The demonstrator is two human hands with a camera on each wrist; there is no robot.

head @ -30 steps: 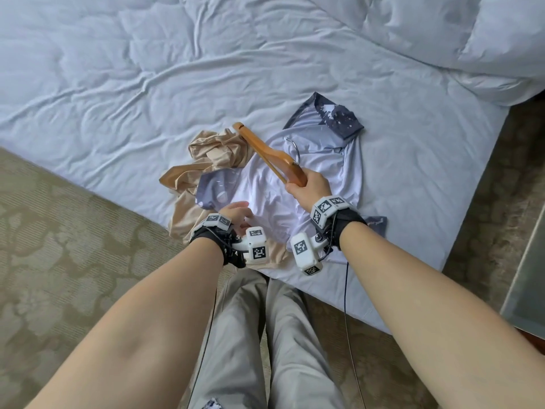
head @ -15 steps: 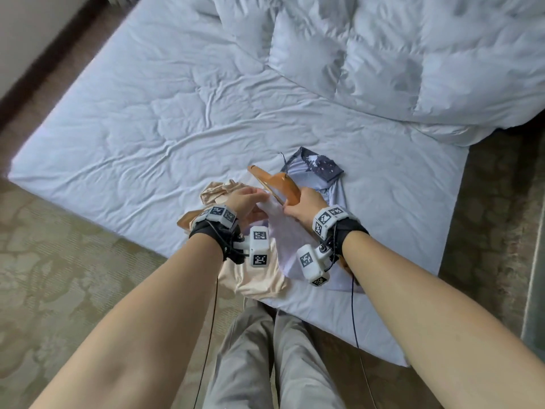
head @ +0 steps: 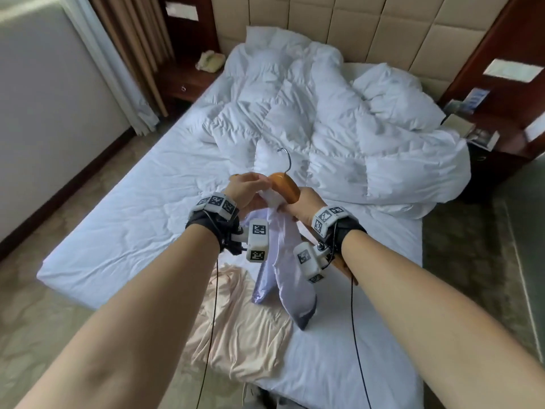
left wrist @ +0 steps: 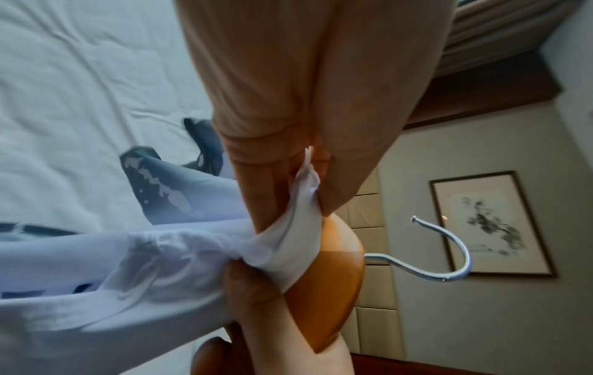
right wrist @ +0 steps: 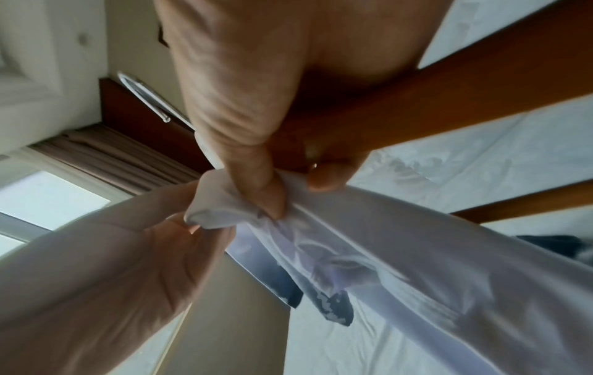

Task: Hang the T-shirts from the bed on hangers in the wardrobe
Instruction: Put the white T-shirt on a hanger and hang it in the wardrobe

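While both hands pinch white T-shirt (head: 280, 261), right hand (head: 302, 202) also grips hanger (head: 284, 184).

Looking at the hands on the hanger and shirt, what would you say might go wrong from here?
The white T-shirt is only bunched against the wooden hanger, pinched by the left hand and right hand, so it might slip off. Its hanging tail could drag the beige T-shirt off the bed's edge.

Pale lilac T-shirt (head: 283, 261) with dark patterned trim, bunched at the top against an orange-brown wooden hanger (head: 286, 184) with upright metal hook, hanging limp above the bed (head: 132, 219); beige T-shirt (head: 244, 329) crumpled flat on the sheet at the near edge, just below
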